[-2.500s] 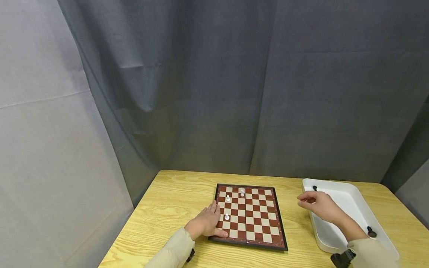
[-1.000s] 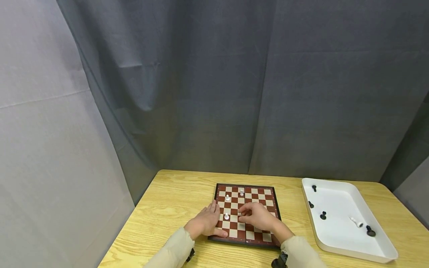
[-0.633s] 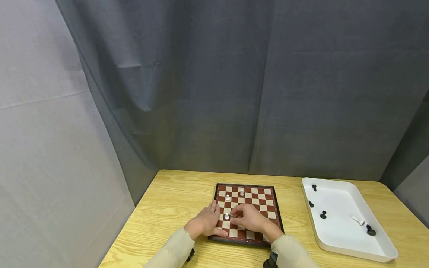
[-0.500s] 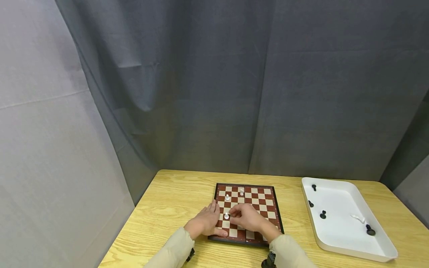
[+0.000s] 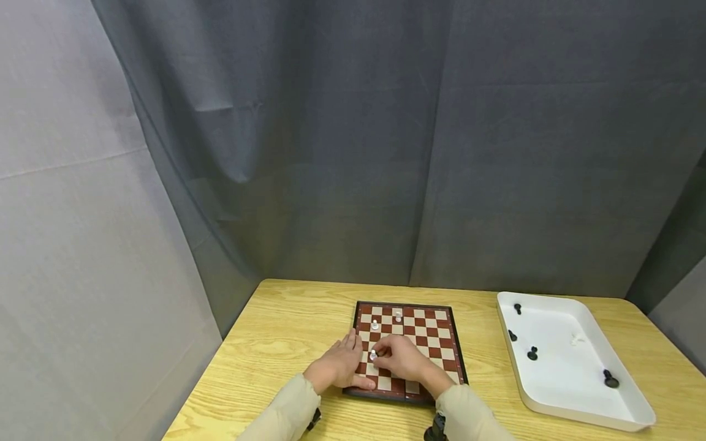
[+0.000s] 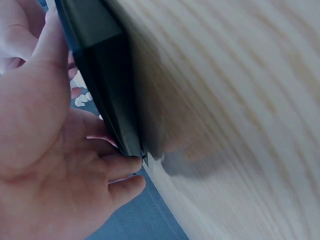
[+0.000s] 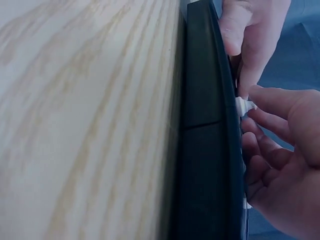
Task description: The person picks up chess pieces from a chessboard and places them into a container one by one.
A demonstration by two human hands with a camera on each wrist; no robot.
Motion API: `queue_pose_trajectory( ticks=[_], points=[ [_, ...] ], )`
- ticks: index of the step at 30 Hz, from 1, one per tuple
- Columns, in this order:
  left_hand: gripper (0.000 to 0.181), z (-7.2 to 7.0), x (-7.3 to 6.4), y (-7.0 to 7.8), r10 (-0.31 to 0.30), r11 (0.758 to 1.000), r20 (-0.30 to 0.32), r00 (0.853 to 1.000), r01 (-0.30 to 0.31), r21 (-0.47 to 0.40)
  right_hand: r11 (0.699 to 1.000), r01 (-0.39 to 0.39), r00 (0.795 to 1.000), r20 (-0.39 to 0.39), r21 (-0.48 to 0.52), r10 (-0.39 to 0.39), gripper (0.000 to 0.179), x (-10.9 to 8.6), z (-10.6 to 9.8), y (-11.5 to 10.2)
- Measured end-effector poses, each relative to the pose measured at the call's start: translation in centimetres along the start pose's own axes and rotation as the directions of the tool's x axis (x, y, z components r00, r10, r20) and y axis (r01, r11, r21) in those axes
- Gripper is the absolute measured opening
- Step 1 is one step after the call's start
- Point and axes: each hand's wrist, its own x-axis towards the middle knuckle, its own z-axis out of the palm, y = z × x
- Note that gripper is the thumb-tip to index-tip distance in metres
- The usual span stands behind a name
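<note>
A small, round-topped white chess piece [image 5: 373, 355] stood upright between the right fingers [image 5: 387, 343].
The square red-and-cream chequered board [image 5: 436, 334], black-edged and seamed down its middle, lay flat on the wood-grain counter [image 5: 298, 318], the piece on its left half.

Hidden and Cropped Parts

Head view: the right hand [image 5: 404, 358] covers squares of the chessboard [image 5: 433, 334], the left hand [image 5: 340, 362] part of its edge. A white chess piece [image 5: 576, 339] in the tray [image 5: 557, 386] is too blurred to identify; both sleeves [image 5: 288, 407] are cut off below. Right wrist view: fingertips [image 7: 260, 93] partly hide the pinched white pawn [image 7: 243, 106].
</note>
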Motion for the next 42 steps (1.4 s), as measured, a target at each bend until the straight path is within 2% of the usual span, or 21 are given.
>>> queue_pose_trajectory(
  ticks=[10,21,31,42],
  points=[
    [0.108,-0.29,-0.09,0.06,0.006,1.000,-0.021,1.000,-0.006,0.020,0.998,0.016,0.999,-0.044,-0.059,-0.019,0.009,0.26,0.35,0.26],
    [0.110,-0.14,-0.12,0.02,0.015,1.000,-0.016,1.000,-0.015,0.009,0.997,0.049,0.997,-0.064,-0.063,-0.053,0.005,0.43,0.62,0.54],
    [0.110,0.19,0.11,-0.11,0.011,1.000,0.001,1.000,-0.011,0.009,0.999,0.044,0.998,-0.053,-0.030,-0.045,0.006,0.30,0.74,0.49],
    [0.111,0.02,0.03,-0.01,0.011,1.000,0.000,1.000,-0.011,0.003,0.998,0.056,0.995,-0.081,-0.038,-0.059,0.005,-0.03,0.46,0.62]
  ],
)
